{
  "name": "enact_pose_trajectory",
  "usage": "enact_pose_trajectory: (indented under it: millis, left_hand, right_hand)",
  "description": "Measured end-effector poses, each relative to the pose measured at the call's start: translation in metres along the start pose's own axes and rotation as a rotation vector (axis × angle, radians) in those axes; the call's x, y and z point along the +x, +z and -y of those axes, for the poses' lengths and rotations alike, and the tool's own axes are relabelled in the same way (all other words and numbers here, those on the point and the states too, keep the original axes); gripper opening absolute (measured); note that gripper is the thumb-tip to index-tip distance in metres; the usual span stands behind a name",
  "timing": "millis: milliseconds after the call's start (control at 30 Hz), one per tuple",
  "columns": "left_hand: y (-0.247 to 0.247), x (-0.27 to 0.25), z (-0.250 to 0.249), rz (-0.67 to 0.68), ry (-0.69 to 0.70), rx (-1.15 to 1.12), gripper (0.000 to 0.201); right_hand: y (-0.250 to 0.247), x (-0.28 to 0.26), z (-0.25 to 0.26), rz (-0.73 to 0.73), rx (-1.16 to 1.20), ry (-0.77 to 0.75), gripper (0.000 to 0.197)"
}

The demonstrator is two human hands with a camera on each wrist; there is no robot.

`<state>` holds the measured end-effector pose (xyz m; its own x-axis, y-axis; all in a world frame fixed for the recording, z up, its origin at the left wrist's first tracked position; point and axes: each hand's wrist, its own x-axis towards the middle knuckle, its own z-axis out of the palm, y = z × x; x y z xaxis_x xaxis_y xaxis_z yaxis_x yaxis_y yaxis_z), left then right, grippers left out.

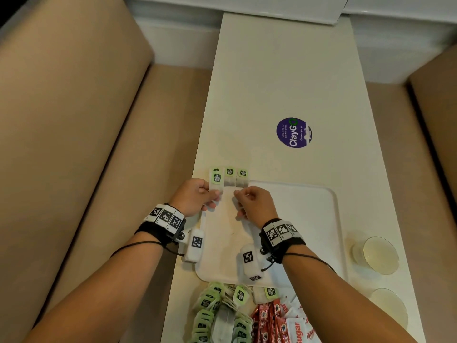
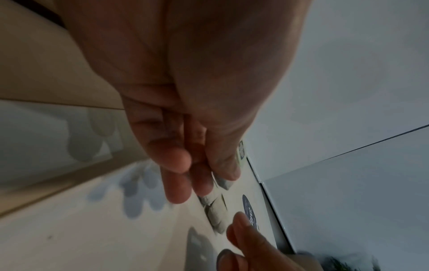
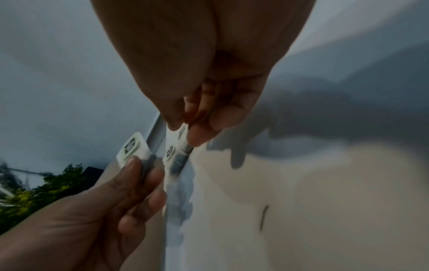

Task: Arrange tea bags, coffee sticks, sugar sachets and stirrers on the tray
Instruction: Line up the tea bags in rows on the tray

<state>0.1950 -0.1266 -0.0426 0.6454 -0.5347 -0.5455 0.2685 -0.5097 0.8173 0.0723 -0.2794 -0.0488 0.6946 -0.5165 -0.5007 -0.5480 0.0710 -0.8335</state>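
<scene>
Head view first, nearest to us: we are looking over a heap of tea bags (image 1: 217, 315), red coffee sticks (image 1: 268, 318) and white sugar sachets (image 1: 295, 328) lying on the worktop (image 1: 284, 82) just short of the tray (image 1: 296, 219). No stirrers are showing. Past the heap, we are working at the tray's far left corner. Our left hand (image 1: 195, 196) is pinching a tea bag (image 1: 216, 181) between curled fingers, and our right hand (image 1: 252, 204) is pinching a bag in the row (image 1: 236, 178) at the far rim. We judge the tea-bag row is being laid; next comes squaring it, then fetching more. Most of the tray to the right is lying bare, the worktop's left edge is close, and two glasses (image 1: 378, 254) are standing right.
</scene>
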Motion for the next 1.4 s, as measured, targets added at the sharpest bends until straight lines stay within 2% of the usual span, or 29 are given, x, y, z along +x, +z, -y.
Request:
enact_pose_trajectory:
  millis: [133,367,567,667,767,967,1200,1267,1400]
  left_hand:
    - [-0.003,-0.006,0.0,-0.04,0.06,0.188,0.028]
    - [-0.006,-0.008,0.004,-0.009,0.085,0.179,0.024]
    - [-0.006,-0.005,0.007,-0.018,0.107,0.151,0.014]
    - [-0.005,0.001,0.011,-0.107,0.079,0.093,0.007]
    - [-0.009,0.01,0.019,-0.181,0.067,0.113,0.011]
    - [-0.013,0.023,0.026,-0.227,0.047,0.116,0.027]
    - [-0.011,0.034,0.031,-0.245,0.076,0.232,0.042]
    - [-0.009,0.035,0.031,-0.252,0.082,0.25,0.045]
    - [-0.007,0.037,0.032,-0.269,0.094,0.257,0.05]
  right_hand:
    - [0.01,-0.01,0.004,0.157,0.023,-0.038,0.019]
    - [0.02,-0.011,0.015,0.191,-0.027,-0.067,0.013]
    - [0.027,0.001,0.014,0.145,-0.162,-0.112,0.019]
    - [0.031,0.01,0.013,0.08,-0.214,-0.126,0.025]
    - [0.034,0.017,0.01,0.05,-0.244,-0.117,0.032]
    - [0.04,0.028,0.007,0.057,-0.317,-0.092,0.039]
    - [0.039,0.034,0.01,0.05,-0.245,-0.072,0.031]
    - [0.034,0.035,0.009,0.008,-0.216,-0.073,0.024]
    - [0.011,0.038,0.004,-0.175,-0.221,-0.063,0.016]
